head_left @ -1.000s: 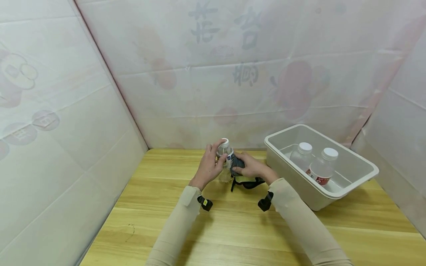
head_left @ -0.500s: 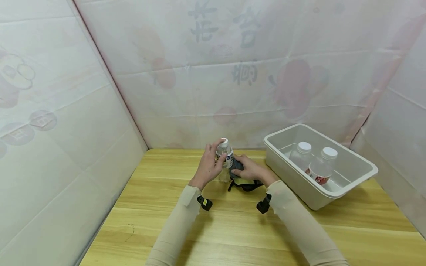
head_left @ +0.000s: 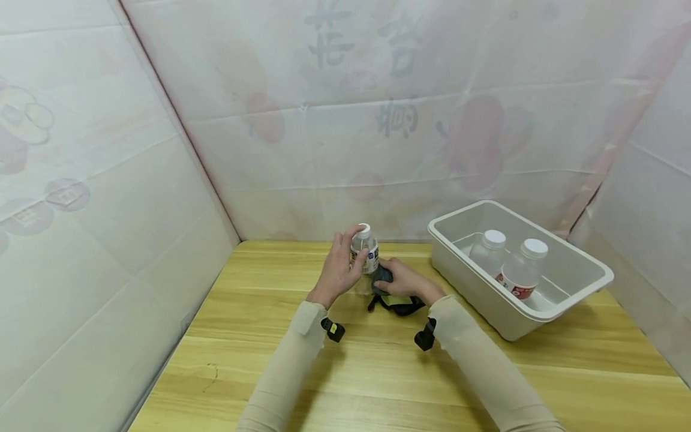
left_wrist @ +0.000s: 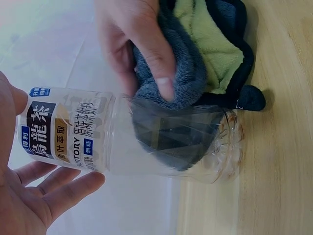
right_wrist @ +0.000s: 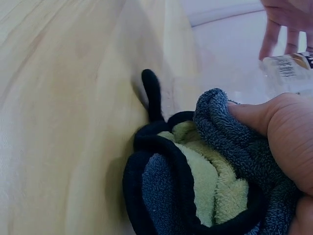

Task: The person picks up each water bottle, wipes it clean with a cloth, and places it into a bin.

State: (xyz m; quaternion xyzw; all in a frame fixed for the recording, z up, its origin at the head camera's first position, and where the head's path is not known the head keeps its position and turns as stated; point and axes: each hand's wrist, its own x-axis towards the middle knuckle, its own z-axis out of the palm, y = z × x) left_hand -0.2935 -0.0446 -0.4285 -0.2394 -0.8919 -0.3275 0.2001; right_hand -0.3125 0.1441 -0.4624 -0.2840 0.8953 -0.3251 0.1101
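Observation:
My left hand (head_left: 339, 267) grips the upper part of a clear plastic tea bottle (head_left: 371, 259), one finger reaching up onto its white cap (head_left: 364, 230). The bottle is upright, its base down at the wooden tabletop, and its label (left_wrist: 58, 129) shows in the left wrist view. My right hand (head_left: 400, 281) holds a bunched cleaning cloth (left_wrist: 188, 78) against the bottle's lower side. Grey on one face and yellow-green on the other, the cloth has a black edging, and its loose end (right_wrist: 164, 181) trails onto the table. Part of the cloth shows through the clear plastic.
To the right stands a pale grey bin (head_left: 486, 300). Inside it are two clear bottles with white caps, a rear bottle (head_left: 486, 257) and a front bottle (head_left: 522, 273) with a red label. Printed sheeting (head_left: 324, 150) walls the table at the back and sides.
My right hand and the cloth have slid down the bottle's side, a little toward me. My left hand and the bottle have stayed in place.

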